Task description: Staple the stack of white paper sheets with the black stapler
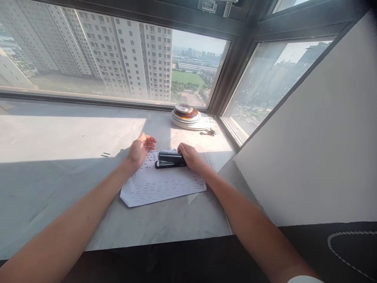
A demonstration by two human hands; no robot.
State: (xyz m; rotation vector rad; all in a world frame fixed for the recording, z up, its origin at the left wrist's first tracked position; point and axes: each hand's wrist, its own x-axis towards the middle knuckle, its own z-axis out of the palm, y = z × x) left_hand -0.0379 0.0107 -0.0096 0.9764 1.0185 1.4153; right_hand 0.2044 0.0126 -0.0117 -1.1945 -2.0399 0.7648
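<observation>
A stack of printed white paper sheets (165, 184) lies on the pale stone window sill (59, 188). A black stapler (170, 160) rests on the far part of the sheets. My right hand (191, 156) is curled round the stapler's right end. My left hand (139, 150) lies at the sheets' far left corner, fingers loosely spread and pointing right, with nothing in them.
A stack of plates (188, 116) stands in the far corner by the window, with a small dark bunch of keys (208, 133) beside it. Two loose staples (105, 154) lie left of the paper. A white wall (318, 149) closes the right side.
</observation>
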